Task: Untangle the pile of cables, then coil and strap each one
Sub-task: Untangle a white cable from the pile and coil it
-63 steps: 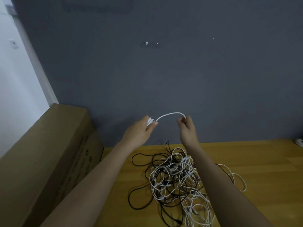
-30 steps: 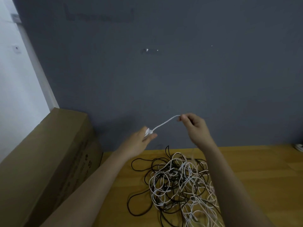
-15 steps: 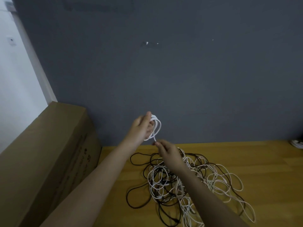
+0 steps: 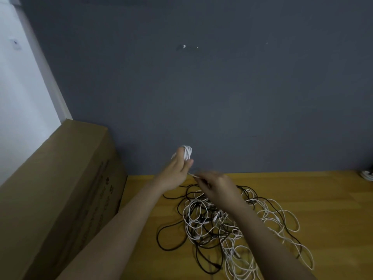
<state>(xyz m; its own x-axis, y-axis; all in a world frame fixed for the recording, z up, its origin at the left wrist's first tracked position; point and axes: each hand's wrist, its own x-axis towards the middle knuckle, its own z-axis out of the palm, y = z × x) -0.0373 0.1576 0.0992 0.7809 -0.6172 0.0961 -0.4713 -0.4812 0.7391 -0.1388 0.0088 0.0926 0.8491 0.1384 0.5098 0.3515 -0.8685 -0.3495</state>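
A large brown cardboard box [image 4: 60, 199] stands to the left of the hands, its long side printed with dark marks too blurred to read. Behind the hands rises a dark grey wall [image 4: 222, 87] with a few small pale chips high above them. Far left, a white wall [image 4: 18, 98] meets it. A small white object [image 4: 367, 175], cut off, lies at the far right of the wooden desk [image 4: 323, 199].
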